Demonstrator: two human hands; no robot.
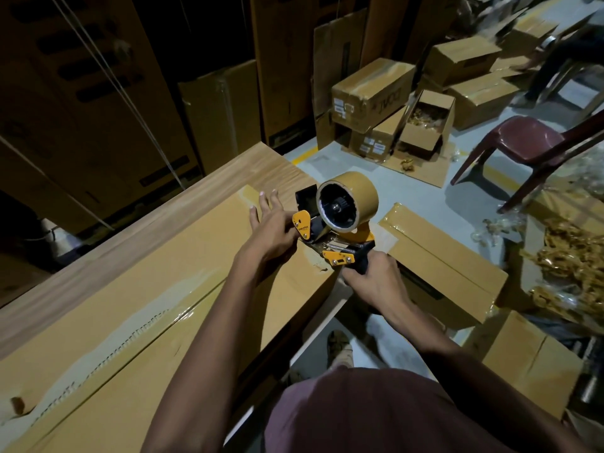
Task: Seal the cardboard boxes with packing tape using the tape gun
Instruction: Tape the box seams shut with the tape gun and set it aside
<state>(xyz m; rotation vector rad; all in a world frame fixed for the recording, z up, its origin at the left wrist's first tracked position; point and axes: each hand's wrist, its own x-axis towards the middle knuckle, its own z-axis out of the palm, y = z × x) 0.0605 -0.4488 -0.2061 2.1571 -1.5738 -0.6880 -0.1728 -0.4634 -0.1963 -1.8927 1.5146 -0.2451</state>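
Note:
A long flat cardboard box [137, 308] lies on a wooden table [183, 197], with shiny tape along its centre seam. An orange-and-black tape gun [330, 237] with a brown tape roll [351, 201] sits at the box's far right end. My right hand [372, 279] grips the gun's black handle. My left hand [271, 220] lies flat on the box top just left of the gun's front, fingers straight and spread.
A second taped box [451, 263] lies on the floor right of the table. More cartons [372, 89] stand behind, one open box [425, 125] with golden items. A maroon plastic chair [529, 142] stands at right. Bags of golden parts [568, 263] are heaped at far right.

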